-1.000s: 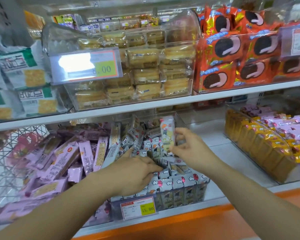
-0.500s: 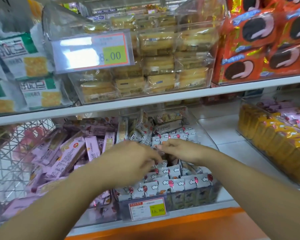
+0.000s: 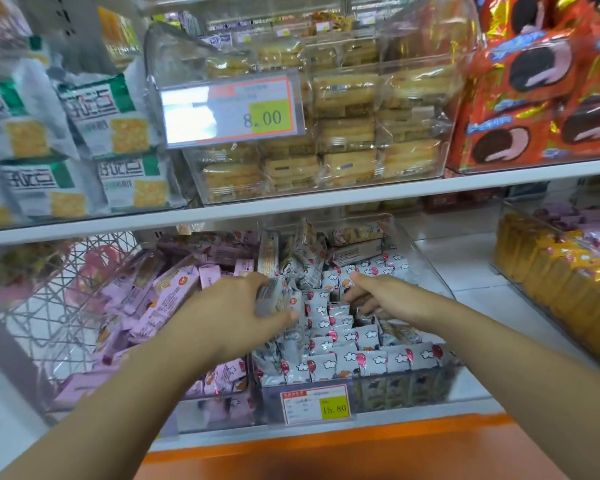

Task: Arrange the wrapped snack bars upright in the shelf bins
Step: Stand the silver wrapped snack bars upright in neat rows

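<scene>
Now left hand grips a small bundle of grey-white snack bars over the left side of the clear bin on the lower shelf. Right hand reaches among the upright rows; its fingers are dug between bars, grip unclear. Loose bars are piled at the bin's back edge.

The upper shelf board capped the reach from above, leaving a low slot over the clear bin. Upright snack bars packed its front rows tight, and loose bars heaped the rear. The left hand, gripping a bundle of bars, and the right hand filled the middle. Pink bars crowded the left. Bare shelf lay open on the right, short of the yellow packs.
</scene>
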### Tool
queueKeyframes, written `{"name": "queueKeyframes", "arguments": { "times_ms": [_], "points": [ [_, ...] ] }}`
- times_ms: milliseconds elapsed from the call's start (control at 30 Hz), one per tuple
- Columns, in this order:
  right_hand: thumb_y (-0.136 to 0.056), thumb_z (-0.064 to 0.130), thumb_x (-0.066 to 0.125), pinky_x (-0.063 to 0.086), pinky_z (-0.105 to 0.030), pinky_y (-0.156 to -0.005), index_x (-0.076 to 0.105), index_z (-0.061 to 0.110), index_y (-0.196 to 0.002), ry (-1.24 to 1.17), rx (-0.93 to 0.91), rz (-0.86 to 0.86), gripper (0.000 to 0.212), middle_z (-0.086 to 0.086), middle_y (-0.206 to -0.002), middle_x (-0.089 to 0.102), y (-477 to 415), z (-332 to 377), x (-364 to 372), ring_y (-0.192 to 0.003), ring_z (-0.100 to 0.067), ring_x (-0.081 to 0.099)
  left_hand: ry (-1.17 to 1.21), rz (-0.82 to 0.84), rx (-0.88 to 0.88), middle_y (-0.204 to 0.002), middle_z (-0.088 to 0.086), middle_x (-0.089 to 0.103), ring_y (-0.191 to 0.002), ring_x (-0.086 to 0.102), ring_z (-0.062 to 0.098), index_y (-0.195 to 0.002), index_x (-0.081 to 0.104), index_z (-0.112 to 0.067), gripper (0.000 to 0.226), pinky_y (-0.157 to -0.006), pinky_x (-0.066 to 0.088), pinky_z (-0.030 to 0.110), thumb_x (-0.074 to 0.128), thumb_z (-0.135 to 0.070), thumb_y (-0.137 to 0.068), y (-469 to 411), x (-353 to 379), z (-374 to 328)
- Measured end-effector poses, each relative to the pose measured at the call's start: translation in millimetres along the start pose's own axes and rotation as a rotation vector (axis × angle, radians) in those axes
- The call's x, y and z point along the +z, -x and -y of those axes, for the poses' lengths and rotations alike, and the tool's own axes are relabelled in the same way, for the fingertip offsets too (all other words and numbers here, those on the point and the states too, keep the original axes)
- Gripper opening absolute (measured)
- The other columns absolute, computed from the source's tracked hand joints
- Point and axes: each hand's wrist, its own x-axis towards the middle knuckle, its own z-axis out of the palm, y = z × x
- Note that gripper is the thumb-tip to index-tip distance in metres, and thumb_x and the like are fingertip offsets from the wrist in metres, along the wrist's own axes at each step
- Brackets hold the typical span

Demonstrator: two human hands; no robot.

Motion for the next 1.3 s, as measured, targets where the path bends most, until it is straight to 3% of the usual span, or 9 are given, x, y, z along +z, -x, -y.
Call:
{"name": "queueKeyframes", "arguments": {
  "times_ms": [200, 300, 367, 533, 633, 767, 967, 1133, 1300],
  "points": [
    [-0.098, 0.054, 0.023, 0.036, -0.035, -0.104, 0.060, 0.020, -0.122, -0.022, -0.004, -0.031, 0.055, 0.000, -0.124, 0.057, 2.3, -3.0, 4.2, -0.109, -0.013, 0.054, 0.119, -0.030, -0.022, -0.096, 0.004, 0.060, -0.067, 0.057, 0.013, -0.132, 0.044, -0.021, 0.045, -0.063, 0.048, 0.026, 0.051, -0.039, -0.092, 9.8, -9.6, 1.0],
    [-0.099, 0.051, 0.023, 0.036, -0.030, -0.097, 0.058, 0.016, -0.123, -0.118, -0.003, -0.043, 0.056, -0.007, -0.128, 0.057, 0.6, -4.0, 4.8, -0.113, -0.017, 0.055, 0.280, -0.152, 0.026, -0.097, -0.005, 0.063, -0.064, 0.058, 0.004, -0.123, 0.054, -0.023, 0.033, -0.049, 0.039, 0.010, 0.053, -0.034, -0.092, 13.2, -17.2, -2.0],
    [-0.100, 0.048, 0.020, 0.036, -0.031, -0.099, 0.052, 0.014, -0.127, -0.178, -0.017, -0.058, 0.054, -0.009, -0.124, 0.059, -0.7, -4.2, 7.1, -0.111, -0.020, 0.056, 0.442, -0.145, 0.065, -0.097, -0.013, 0.061, -0.065, 0.062, 0.000, -0.118, 0.055, -0.026, 0.028, -0.051, 0.041, 0.007, 0.057, -0.032, -0.091, 8.0, -16.5, -12.2],
    [-0.100, 0.046, 0.024, 0.039, -0.039, -0.107, 0.051, 0.011, -0.124, -0.357, -0.018, -0.106, 0.051, -0.014, -0.120, 0.061, -6.1, -7.3, 10.5, -0.113, -0.024, 0.056, 0.528, -0.106, 0.139, -0.094, -0.017, 0.055, -0.082, 0.060, 0.004, -0.106, 0.048, -0.030, 0.023, -0.068, 0.049, 0.019, 0.063, -0.029, -0.088, -27.7, 0.6, -44.7],
    [-0.103, 0.031, 0.026, 0.042, -0.037, -0.102, 0.041, 0.008, -0.133, -0.488, -0.026, -0.090, 0.041, -0.021, -0.120, 0.058, -6.7, -6.8, 11.1, -0.110, -0.030, 0.057, 0.425, -0.114, 0.143, -0.099, -0.007, 0.060, -0.090, 0.059, 0.013, -0.115, 0.053, -0.024, 0.033, -0.082, 0.050, 0.029, 0.067, -0.030, -0.086, -47.9, 13.7, -57.5],
    [-0.095, 0.012, 0.038, 0.047, -0.037, -0.090, 0.044, 0.020, -0.118, -0.652, -0.079, -0.100, 0.025, -0.007, -0.107, 0.059, -5.5, -6.8, 7.0, -0.094, -0.024, 0.061, 0.247, -0.110, 0.151, -0.104, 0.003, 0.065, -0.092, 0.062, 0.022, -0.114, 0.054, -0.018, 0.035, -0.081, 0.052, 0.037, 0.068, -0.030, -0.084, -61.9, 26.0, -63.9],
    [-0.096, 0.041, 0.047, 0.049, -0.042, -0.096, 0.033, 0.042, -0.114, -0.425, -0.193, -0.134, 0.023, 0.016, -0.108, 0.052, -4.4, -2.7, 5.7, -0.099, -0.020, 0.064, 0.223, -0.156, 0.214, -0.106, 0.006, 0.065, -0.093, 0.061, 0.023, -0.115, 0.056, -0.016, 0.033, -0.075, 0.050, 0.032, 0.066, -0.022, -0.084, -71.1, 33.6, -65.0],
    [-0.096, 0.040, 0.046, 0.052, -0.041, -0.092, 0.039, 0.032, -0.121, -0.295, -0.204, -0.152, 0.028, 0.008, -0.119, 0.054, -8.3, 0.4, 5.4, -0.094, -0.018, 0.066, 0.163, -0.127, 0.225, -0.102, 0.000, 0.069, -0.093, 0.064, 0.020, -0.124, 0.055, -0.021, 0.036, -0.081, 0.053, 0.038, 0.059, -0.018, -0.089, -69.2, 31.9, -57.9],
    [-0.092, 0.038, 0.055, 0.046, -0.044, -0.099, 0.053, 0.033, -0.106, -0.099, -0.197, -0.176, 0.015, 0.009, -0.108, 0.063, -20.9, -4.1, 5.0, -0.103, -0.013, 0.060, 0.118, -0.220, 0.236, -0.108, -0.014, 0.068, -0.101, 0.062, 0.008, -0.125, 0.056, -0.030, 0.034, -0.095, 0.047, 0.038, 0.052, -0.019, -0.093, -56.1, 21.0, -40.5]
  ]
}}
